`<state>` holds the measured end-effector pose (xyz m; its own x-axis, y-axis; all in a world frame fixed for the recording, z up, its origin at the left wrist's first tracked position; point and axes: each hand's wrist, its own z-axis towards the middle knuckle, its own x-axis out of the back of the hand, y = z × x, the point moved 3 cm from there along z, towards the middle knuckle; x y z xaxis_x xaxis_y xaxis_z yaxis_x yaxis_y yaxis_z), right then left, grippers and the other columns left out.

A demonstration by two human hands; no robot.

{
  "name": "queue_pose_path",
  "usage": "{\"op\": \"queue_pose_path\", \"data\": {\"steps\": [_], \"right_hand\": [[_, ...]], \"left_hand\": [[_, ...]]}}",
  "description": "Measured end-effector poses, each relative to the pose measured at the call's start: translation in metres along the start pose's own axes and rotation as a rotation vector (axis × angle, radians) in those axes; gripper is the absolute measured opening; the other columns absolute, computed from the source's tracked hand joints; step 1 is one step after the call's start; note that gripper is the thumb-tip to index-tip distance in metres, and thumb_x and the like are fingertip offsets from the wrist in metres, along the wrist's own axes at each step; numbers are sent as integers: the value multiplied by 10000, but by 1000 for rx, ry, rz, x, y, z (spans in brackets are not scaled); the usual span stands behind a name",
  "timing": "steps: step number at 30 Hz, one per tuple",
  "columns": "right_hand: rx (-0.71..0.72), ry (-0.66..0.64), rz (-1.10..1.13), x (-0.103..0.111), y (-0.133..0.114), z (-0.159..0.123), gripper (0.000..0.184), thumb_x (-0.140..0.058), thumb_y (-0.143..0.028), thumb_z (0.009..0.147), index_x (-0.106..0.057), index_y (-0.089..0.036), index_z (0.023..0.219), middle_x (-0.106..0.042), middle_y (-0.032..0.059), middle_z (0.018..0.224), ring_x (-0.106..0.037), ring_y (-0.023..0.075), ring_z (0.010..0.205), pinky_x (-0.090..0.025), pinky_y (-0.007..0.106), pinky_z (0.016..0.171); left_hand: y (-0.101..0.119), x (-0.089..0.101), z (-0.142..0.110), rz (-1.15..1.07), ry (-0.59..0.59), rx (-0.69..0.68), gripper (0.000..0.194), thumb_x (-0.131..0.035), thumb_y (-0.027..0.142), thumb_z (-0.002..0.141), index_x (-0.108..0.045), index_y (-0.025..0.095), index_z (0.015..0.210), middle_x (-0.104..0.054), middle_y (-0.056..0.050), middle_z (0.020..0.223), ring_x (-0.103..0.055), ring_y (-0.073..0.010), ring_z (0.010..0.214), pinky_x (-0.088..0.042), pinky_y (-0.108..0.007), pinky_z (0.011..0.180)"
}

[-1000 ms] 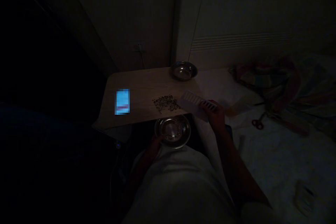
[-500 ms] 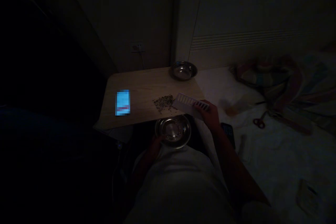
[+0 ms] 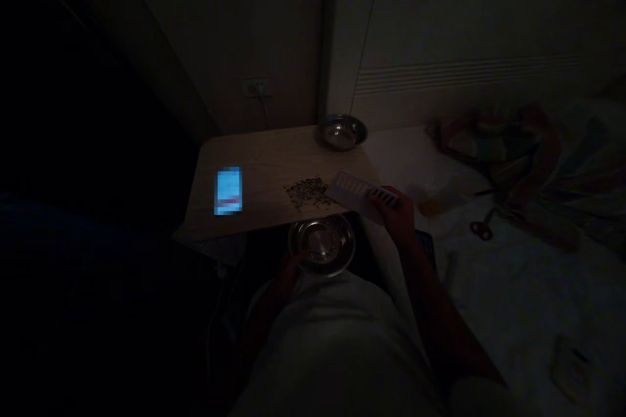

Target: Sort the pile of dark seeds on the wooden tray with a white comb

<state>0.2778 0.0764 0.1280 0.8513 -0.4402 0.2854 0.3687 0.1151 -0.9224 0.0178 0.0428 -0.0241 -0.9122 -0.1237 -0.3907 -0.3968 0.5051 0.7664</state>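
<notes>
The room is very dark. My right hand (image 3: 400, 212) is closed on one end of a flat white slotted tray (image 3: 356, 191), whose far end reaches toward a pile of small dark seeds (image 3: 307, 192) on a low wooden table (image 3: 267, 163). Below the table's front edge my left hand (image 3: 288, 272) grips the rim of a steel bowl (image 3: 321, 245). That bowl sits just under the seed pile.
A lit phone (image 3: 228, 190) lies on the table's left part. A second steel bowl (image 3: 343, 131) stands at its back edge. A bed with white sheet (image 3: 513, 273), red-handled scissors (image 3: 482, 228) and crumpled cloth (image 3: 508, 143) lies to the right. A wall socket (image 3: 256, 87) is behind.
My right hand slid the white tray left toward the seeds, then drew it slightly back right. The bowl in my left hand has hardly moved.
</notes>
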Motion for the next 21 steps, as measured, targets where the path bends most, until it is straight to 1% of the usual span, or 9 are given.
{"op": "queue_pose_path", "data": {"steps": [3, 7, 13, 18, 21], "right_hand": [[9, 10, -2, 3, 2, 0, 224, -690, -381, 724, -699, -184, 830, -681, 14, 742, -585, 156, 668, -459, 271, 629], [-10, 6, 11, 7, 3, -2, 219, -700, -386, 722, -689, -187, 811, -663, 5, 719, -569, 146, 647, -444, 260, 610], [-32, -21, -30, 13, 4, -4, 227, -701, -404, 709, -670, -183, 755, -608, -8, 640, -518, 134, 584, -404, 248, 548], [-51, -78, -23, 13, 7, -5, 227, -711, -395, 696, -674, -178, 751, -608, -7, 646, -514, 127, 578, -396, 242, 542], [-63, -75, -21, 13, 8, -6, 233, -718, -398, 690, -680, -179, 758, -613, -7, 651, -517, 127, 582, -405, 245, 548]], "left_hand": [[0, 0, 0, -10, 10, 25, 505, -728, 160, 606, -662, 176, 1106, -730, -93, 1031, -580, -346, 1131, -439, -468, 971], [0, 0, -2, -22, 10, 42, 481, -734, 167, 595, -674, 165, 1072, -737, -93, 996, -593, -353, 1101, -445, -467, 957], [6, -2, -3, -35, 23, 24, 502, -738, 145, 567, -682, 173, 1064, -735, -82, 1013, -576, -356, 1128, -439, -456, 960], [8, -4, -5, -43, 11, 14, 508, -738, 136, 556, -681, 168, 1060, -733, -90, 1028, -579, -352, 1115, -456, -434, 934], [9, -5, -8, -39, -5, 1, 492, -723, 144, 581, -674, 167, 1070, -732, -91, 1029, -591, -347, 1094, -466, -435, 914]]}}
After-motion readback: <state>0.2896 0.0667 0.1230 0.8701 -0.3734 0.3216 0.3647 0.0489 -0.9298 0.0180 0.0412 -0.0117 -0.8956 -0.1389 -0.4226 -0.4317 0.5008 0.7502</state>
